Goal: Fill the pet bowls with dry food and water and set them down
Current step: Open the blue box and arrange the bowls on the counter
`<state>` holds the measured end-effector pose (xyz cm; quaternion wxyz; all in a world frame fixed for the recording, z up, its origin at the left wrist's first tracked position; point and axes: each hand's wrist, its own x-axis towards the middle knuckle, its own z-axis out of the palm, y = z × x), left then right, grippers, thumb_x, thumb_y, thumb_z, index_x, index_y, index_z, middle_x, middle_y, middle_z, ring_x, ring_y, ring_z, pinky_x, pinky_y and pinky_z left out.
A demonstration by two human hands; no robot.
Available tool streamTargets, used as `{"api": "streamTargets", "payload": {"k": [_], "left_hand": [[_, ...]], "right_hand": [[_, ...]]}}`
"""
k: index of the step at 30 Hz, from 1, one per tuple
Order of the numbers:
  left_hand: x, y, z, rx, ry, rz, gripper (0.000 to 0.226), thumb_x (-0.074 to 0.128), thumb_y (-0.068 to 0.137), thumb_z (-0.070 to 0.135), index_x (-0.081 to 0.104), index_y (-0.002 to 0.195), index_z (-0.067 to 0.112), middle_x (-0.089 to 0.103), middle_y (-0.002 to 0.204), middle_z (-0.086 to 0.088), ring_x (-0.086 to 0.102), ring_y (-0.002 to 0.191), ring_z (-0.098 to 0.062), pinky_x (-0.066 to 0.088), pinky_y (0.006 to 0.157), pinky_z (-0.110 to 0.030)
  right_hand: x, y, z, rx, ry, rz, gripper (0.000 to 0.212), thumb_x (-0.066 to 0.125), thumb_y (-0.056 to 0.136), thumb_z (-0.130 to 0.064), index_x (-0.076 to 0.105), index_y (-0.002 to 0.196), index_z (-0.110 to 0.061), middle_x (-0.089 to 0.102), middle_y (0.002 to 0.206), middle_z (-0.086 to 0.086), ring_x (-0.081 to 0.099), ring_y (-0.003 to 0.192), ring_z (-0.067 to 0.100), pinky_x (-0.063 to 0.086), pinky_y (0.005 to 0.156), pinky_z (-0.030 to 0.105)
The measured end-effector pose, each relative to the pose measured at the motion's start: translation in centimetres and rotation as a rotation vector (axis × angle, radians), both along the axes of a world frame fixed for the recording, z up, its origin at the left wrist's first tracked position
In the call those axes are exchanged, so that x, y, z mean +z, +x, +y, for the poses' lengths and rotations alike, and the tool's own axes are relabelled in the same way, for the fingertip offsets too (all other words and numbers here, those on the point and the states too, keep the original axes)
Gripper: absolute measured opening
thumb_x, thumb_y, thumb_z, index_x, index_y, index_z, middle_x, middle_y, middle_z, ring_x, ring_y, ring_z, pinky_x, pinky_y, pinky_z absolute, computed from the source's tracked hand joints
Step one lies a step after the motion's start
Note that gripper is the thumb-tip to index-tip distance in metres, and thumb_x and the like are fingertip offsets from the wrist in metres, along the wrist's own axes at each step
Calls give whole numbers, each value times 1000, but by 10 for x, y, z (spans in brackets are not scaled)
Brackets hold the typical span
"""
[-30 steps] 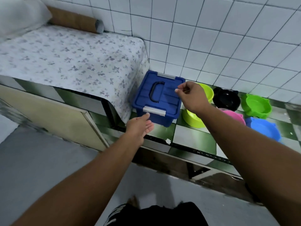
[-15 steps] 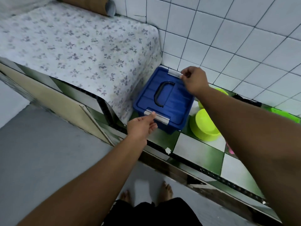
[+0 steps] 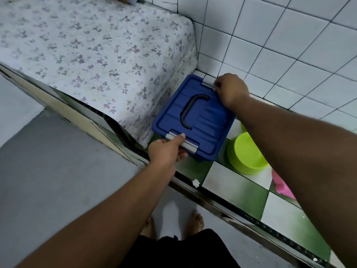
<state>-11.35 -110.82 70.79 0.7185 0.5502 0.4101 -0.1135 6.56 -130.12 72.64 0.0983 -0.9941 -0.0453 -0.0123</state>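
A person stands barefoot at a green-and-white tiled surface (image 3: 235, 186) with both hands on a closed blue storage box (image 3: 201, 120). The box sits at the surface's left end, reaching from the front edge to the back wall and butting against a floral cloth (image 3: 87, 55). The left hand (image 3: 164, 153) pinches the near latch (image 3: 188, 145), thumb on top and fingers curled beneath. The right hand (image 3: 230, 89) curls its fingers over the far latch (image 3: 207, 83). A lime-green bowl (image 3: 245, 151) waits just beside the box's right side, with a pink bowl (image 3: 281, 185) partly hidden behind the right forearm. The step appears to be unlatching the box, presumably the food store. Next, both clips must swing up together so the lid lifts off squarely.
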Motion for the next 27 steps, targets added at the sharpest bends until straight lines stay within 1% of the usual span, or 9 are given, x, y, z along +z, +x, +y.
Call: {"api": "streamTargets", "payload": {"k": [4,7,10,13,16,18,21,24,27], "left_hand": [[0,3,-1,-2,36,13,25,84,84,15,65,94,3,76,88,-16,71,56,-21,62,54,-32],[2,4,-2,3,57,21,22,83,84,12,63,89,5,75,88,-16,71,58,-22,61,52,-31],[5,5,-4,12,81,40,20,82,83,9,64,88,2,74,87,-18,69,54,-25,62,54,-33],[7,8,-6,24,85,53,21,82,81,8,65,90,0,74,90,-19,70,57,-25,60,53,-32],[9,9,-7,33,80,51,22,81,81,8,65,93,1,74,96,-18,75,73,-29,60,54,-31],[10,8,-7,24,72,58,24,81,81,9,65,97,1,72,99,-18,76,78,-29,61,55,-32],[12,5,-3,11,36,61,21,76,84,6,67,101,-3,73,101,-19,76,77,-26,60,55,-30],[14,0,2,-2,-33,47,15,71,89,2,67,102,-5,75,101,-19,77,78,-25,62,58,-31],[15,-4,5,-5,-95,23,17,69,90,0,65,106,-8,74,100,-21,78,73,-23,63,61,-31]], "right_hand": [[1,-2,1,113,-227,-28,21,51,94,-2,66,108,-2,60,109,19,60,98,38,52,78,41],[5,-3,5,179,-346,-17,23,47,93,4,61,111,3,57,113,23,58,101,40,47,75,43],[8,-5,10,198,-419,10,26,45,94,6,57,116,3,55,117,23,57,105,39,42,72,42],[10,-6,13,215,-451,24,26,45,94,7,56,118,3,55,117,23,57,105,38,41,71,40],[12,-6,14,226,-468,26,28,44,94,6,54,121,4,54,119,24,56,108,38,42,73,41],[12,-6,14,224,-468,35,29,45,94,6,53,122,4,53,120,24,56,109,38,46,78,42],[14,-7,13,215,-455,47,30,46,94,6,52,123,4,53,121,23,55,110,37,48,81,43],[13,-7,13,215,-436,39,29,47,94,6,52,123,3,53,120,23,55,109,37,48,81,42],[11,-8,12,214,-423,20,29,48,93,6,52,122,3,54,120,23,56,108,36,48,81,42]]}}
